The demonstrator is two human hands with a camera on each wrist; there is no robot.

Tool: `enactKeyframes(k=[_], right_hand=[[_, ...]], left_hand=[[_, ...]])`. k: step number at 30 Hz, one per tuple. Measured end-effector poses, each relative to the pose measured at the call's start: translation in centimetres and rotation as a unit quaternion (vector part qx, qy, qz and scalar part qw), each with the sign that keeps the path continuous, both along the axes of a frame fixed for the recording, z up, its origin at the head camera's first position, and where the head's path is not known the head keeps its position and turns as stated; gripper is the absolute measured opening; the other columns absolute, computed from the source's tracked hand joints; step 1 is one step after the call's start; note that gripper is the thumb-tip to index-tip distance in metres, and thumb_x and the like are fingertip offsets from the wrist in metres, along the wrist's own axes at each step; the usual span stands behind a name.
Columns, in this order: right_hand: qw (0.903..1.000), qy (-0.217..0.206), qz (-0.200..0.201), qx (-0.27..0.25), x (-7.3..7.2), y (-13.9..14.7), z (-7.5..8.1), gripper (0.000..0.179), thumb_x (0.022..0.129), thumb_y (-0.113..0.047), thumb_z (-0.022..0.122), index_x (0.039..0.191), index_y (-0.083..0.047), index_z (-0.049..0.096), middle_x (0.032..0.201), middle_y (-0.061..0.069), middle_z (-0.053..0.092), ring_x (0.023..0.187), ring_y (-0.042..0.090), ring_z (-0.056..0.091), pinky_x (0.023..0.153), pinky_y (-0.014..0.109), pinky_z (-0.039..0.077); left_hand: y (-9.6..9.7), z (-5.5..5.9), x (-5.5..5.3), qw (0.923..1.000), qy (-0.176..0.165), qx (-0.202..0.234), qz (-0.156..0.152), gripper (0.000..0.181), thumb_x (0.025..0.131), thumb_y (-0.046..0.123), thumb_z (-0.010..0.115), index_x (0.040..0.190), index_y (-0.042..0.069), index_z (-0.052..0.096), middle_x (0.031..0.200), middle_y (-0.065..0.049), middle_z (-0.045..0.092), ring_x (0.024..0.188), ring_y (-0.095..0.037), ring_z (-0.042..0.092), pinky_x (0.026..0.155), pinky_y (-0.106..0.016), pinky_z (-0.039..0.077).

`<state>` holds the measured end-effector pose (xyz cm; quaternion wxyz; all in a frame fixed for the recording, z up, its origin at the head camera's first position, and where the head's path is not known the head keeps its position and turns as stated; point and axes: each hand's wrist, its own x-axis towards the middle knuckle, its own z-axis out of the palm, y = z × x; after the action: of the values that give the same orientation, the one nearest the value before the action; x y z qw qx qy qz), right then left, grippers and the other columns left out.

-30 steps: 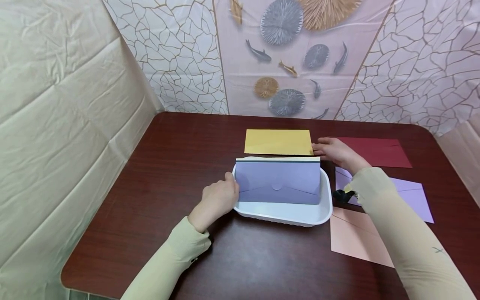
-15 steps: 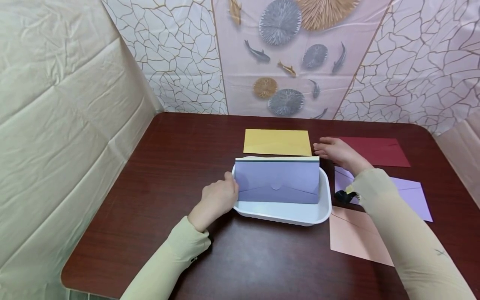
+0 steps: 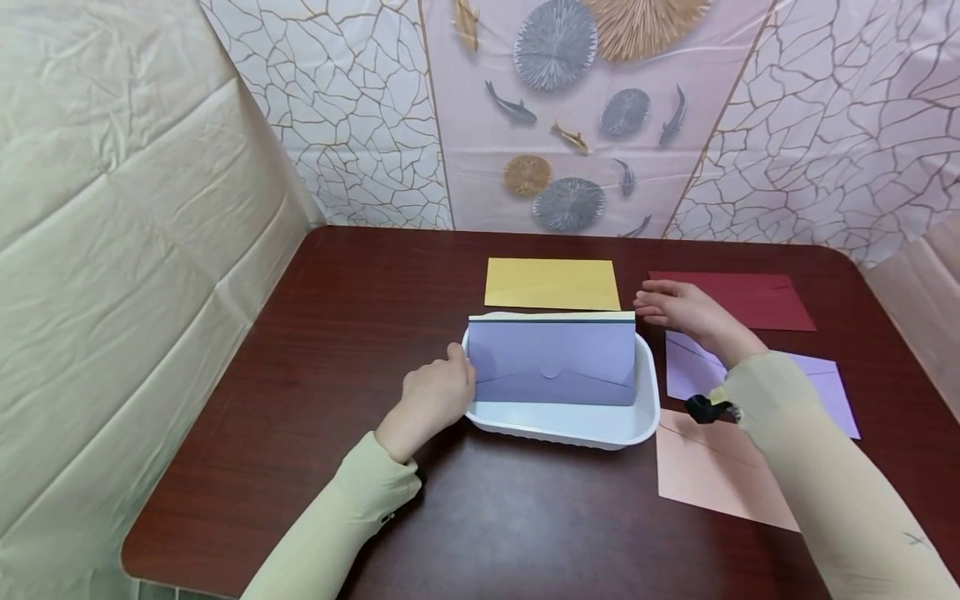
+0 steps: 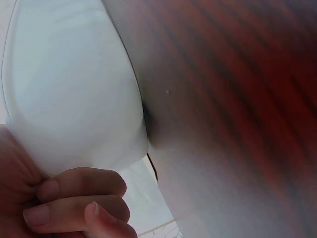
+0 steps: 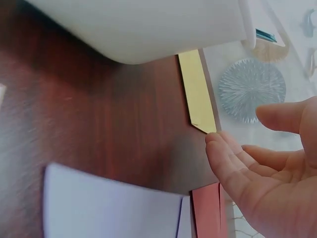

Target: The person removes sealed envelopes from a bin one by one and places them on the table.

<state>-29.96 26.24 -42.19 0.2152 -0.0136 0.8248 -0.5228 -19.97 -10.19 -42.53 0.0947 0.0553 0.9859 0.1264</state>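
A white plastic tray (image 3: 570, 425) sits mid-table, with a purple envelope (image 3: 555, 358) propped upright in it. Dark and cream edges behind that envelope show more paper there. My left hand (image 3: 437, 392) grips the tray's left end; in the left wrist view its fingers (image 4: 84, 181) are curled beside the white wall. Relaxed and holding nothing, my right hand (image 3: 686, 312) hovers beyond the tray's back right corner, between a yellow envelope (image 3: 551, 283) and a dark red envelope (image 3: 750, 300). In the right wrist view its fingers (image 5: 233, 168) are loosely extended.
To the tray's right, a lilac envelope (image 3: 825, 392) and a peach envelope (image 3: 712, 467) lie flat, partly under my right forearm. The brown table (image 3: 315, 350) meets a patterned wall covering (image 3: 375, 125) at the back.
My right hand has drawn slightly right and nearer, away from the yellow envelope. The left hand stays at the tray's end. The head view has shifted slightly.
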Motion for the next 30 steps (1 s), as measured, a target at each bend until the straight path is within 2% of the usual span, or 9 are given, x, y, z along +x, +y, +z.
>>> enactKeyframes(k=[5,10,16,20,24,27,30], right_hand=[[0.9997,0.019,0.015,0.010,1.8,0.6,0.0,0.059,0.110,-0.021,0.037,0.155,0.010,0.014,0.150,0.035,0.038,0.135,0.043,0.045,0.107,0.040,0.042],[0.9992,0.030,0.010,0.024,3.5,0.6,0.3,0.060,0.110,-0.025,0.039,0.155,0.009,0.019,0.144,0.035,0.045,0.128,0.042,0.053,0.101,0.037,0.048],[0.9986,0.033,-0.013,0.041,5.7,-0.7,0.6,0.064,0.110,-0.037,0.037,0.155,0.007,0.023,0.138,0.034,0.050,0.113,0.035,0.063,0.090,0.040,0.055],[0.9982,0.042,-0.007,0.043,7.4,-1.5,0.4,0.064,0.110,-0.038,0.036,0.154,0.007,0.025,0.135,0.034,0.051,0.106,0.030,0.065,0.080,0.039,0.057],[0.9956,0.062,0.003,0.071,8.9,-2.4,0.3,0.065,0.109,-0.039,0.041,0.154,0.005,0.027,0.133,0.032,0.053,0.098,0.027,0.065,0.072,0.036,0.056],[0.9925,0.087,0.004,0.085,9.7,-3.0,0.1,0.064,0.107,-0.035,0.049,0.154,0.004,0.029,0.130,0.031,0.054,0.097,0.028,0.063,0.069,0.035,0.056],[0.9863,0.115,0.007,0.118,10.3,-3.5,-0.1,0.064,0.106,-0.030,0.053,0.155,0.002,0.028,0.135,0.031,0.052,0.108,0.037,0.061,0.079,0.042,0.055]], left_hand=[[0.1,-0.1,0.0,1.0000,0.000,-0.001,0.003,0.028,0.107,0.028,0.034,0.097,0.004,0.043,0.074,-0.017,0.063,0.070,-0.035,0.066,0.058,-0.050,0.048],[0.2,-0.1,0.0,1.0000,-0.004,0.000,0.000,0.029,0.108,0.029,0.033,0.098,0.004,0.044,0.076,-0.017,0.064,0.072,-0.036,0.067,0.059,-0.050,0.048],[0.0,-0.3,0.0,1.0000,-0.005,0.001,0.000,0.029,0.108,0.029,0.033,0.100,0.003,0.044,0.075,-0.017,0.063,0.070,-0.036,0.066,0.059,-0.050,0.048],[-0.1,-0.4,0.0,1.0000,-0.005,0.005,-0.002,0.030,0.108,0.030,0.032,0.101,0.003,0.045,0.077,-0.018,0.065,0.072,-0.037,0.066,0.060,-0.050,0.048],[-0.1,-0.4,0.0,1.0000,-0.003,0.006,-0.004,0.030,0.108,0.029,0.032,0.101,0.003,0.045,0.077,-0.018,0.064,0.072,-0.037,0.066,0.059,-0.050,0.048],[-0.2,-0.3,-0.1,1.0000,-0.004,0.005,-0.005,0.030,0.108,0.030,0.033,0.101,0.003,0.045,0.075,-0.017,0.063,0.070,-0.036,0.066,0.059,-0.050,0.048],[-0.2,-0.2,-0.1,1.0000,-0.007,0.004,-0.004,0.030,0.108,0.030,0.032,0.102,0.003,0.045,0.075,-0.016,0.063,0.070,-0.036,0.066,0.059,-0.050,0.048]])
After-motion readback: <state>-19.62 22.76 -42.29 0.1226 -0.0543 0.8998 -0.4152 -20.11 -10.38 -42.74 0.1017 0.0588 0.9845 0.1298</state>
